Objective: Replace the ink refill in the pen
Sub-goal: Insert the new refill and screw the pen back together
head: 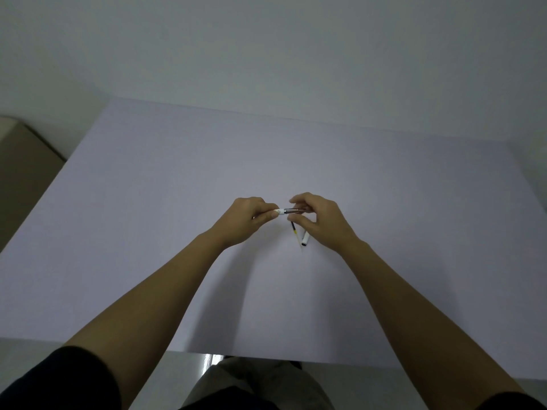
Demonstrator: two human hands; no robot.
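Nearest to us, dark sleeves end above the elbows and both bare forearms reach out over the pale counter.

A little further on, under our right wrist, two loose pieces lie on the counter. One is a white tube with a dark open end, which we take for a cap or a barrel section. Just beside it is a thin refill, dark at its far end with a yellow band and then white. Whether it is the spent one or the new one we cannot tell.

Beyond these, our hands meet just above the counter. Our left hand is closed in a grip round the pen, of which a white end and a metal collar show. Our right hand pinches the dark, narrow front section at the tip end, thumb below and fingers above.

We judge the task partly done: the pen is already taken apart, with pieces set down. Still to settle are seating the fresh refill, screwing the front section home and refitting the white tube. Which way we are twisting is unclear.
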